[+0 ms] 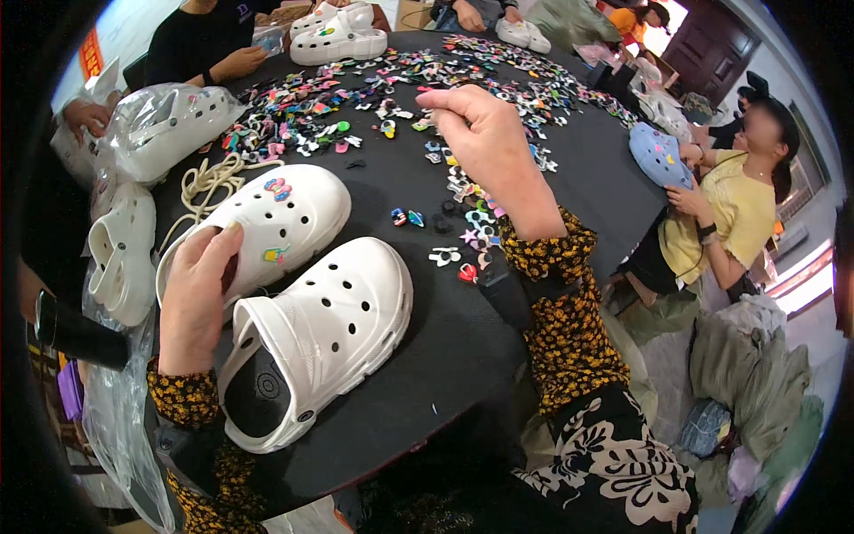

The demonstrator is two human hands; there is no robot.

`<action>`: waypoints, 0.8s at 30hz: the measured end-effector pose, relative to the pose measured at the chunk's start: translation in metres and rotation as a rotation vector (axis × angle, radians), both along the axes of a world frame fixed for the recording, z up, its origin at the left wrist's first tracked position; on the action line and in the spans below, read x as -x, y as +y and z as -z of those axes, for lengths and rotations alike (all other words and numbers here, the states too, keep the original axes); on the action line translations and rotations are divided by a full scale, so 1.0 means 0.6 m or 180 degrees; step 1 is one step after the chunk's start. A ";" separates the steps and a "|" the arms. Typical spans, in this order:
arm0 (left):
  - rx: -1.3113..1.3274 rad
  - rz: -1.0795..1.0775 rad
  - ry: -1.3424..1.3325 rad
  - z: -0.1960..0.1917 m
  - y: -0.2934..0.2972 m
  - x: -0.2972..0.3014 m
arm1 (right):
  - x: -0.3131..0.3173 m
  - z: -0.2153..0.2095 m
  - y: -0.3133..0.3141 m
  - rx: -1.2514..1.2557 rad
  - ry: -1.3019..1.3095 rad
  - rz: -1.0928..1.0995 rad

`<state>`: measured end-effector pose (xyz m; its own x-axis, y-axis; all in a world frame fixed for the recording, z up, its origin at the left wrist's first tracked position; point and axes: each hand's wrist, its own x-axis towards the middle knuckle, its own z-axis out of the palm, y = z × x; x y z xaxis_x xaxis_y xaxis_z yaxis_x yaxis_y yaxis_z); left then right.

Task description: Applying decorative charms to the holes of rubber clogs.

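**Two white clogs on a black table, with a spread of shoe charms**

- Left hand (pixel 197 298): fingers curled over the heel rim of the far white clog (pixel 267 227), holding it there. This clog carries two coloured charms on its upper.
- Near white clog (pixel 311 338): lies just right of and below the left hand, touching the held clog, heel strap toward the person.
- Right hand (pixel 485 142): raised over the table, fingertips pinched narrowly together; whether a charm sits between them cannot be told.
- Pile of coloured charms (pixel 356 98): spread wide beyond and beside the right hand; a thinner trail runs below its wrist.
- Cream cord (pixel 209 178): coiled just beyond the left hand's clog.
- Black table (pixel 445 347): round, bearing all of the above.
- Bagged white clogs (pixel 160 125): left of the cord.
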<state>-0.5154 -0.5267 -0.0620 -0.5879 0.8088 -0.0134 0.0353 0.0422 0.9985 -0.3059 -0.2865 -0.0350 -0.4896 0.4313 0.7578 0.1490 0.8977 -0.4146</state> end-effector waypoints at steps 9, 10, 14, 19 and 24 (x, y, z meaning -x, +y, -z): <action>-0.0066 0.0115 0.1467 -0.025 -0.022 -0.017 | -0.043 0.047 0.004 0.0593 -0.1042 -0.0138; -0.0079 0.0138 0.1457 -0.022 -0.019 -0.021 | -0.044 0.052 0.007 0.0626 -0.1104 -0.0092; 0.0043 -0.0004 0.2025 -0.055 -0.016 -0.071 | -0.067 0.071 0.041 0.0896 -0.1157 -0.0080; 0.0598 -0.0095 0.2744 -0.105 -0.065 -0.134 | -0.094 0.085 0.072 0.1220 -0.1076 -0.0061; 0.1132 0.0506 0.2234 -0.095 -0.115 -0.178 | -0.099 0.074 0.073 0.1330 -0.1135 -0.0240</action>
<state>-0.4086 -0.5957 -0.0048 -0.4330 0.9003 0.0441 0.6823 0.2953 0.6688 -0.2468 -0.2426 -0.0794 -0.7256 0.6136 0.3115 0.2871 0.6813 -0.6734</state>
